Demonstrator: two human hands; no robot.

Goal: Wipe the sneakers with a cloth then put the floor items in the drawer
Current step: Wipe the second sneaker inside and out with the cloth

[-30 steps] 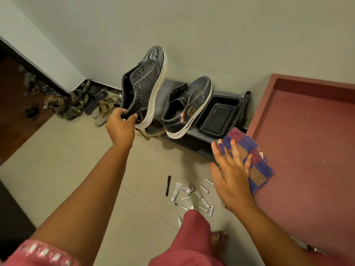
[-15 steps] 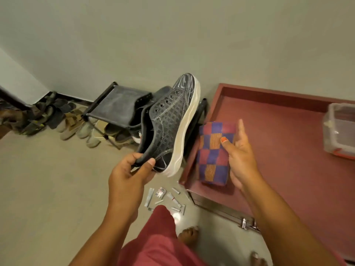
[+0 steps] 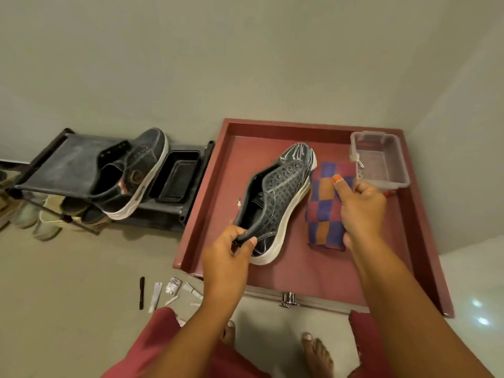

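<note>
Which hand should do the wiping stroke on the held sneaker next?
Right. The right hand already grips the checked cloth, right beside the sneaker. The left hand grips the sneaker's heel, so it is better kept steadying it.

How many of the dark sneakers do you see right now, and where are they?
2. One sneaker is held by the left hand above the open red drawer, beside the cloth in the right hand. The other sneaker sits on the black rack.
</note>
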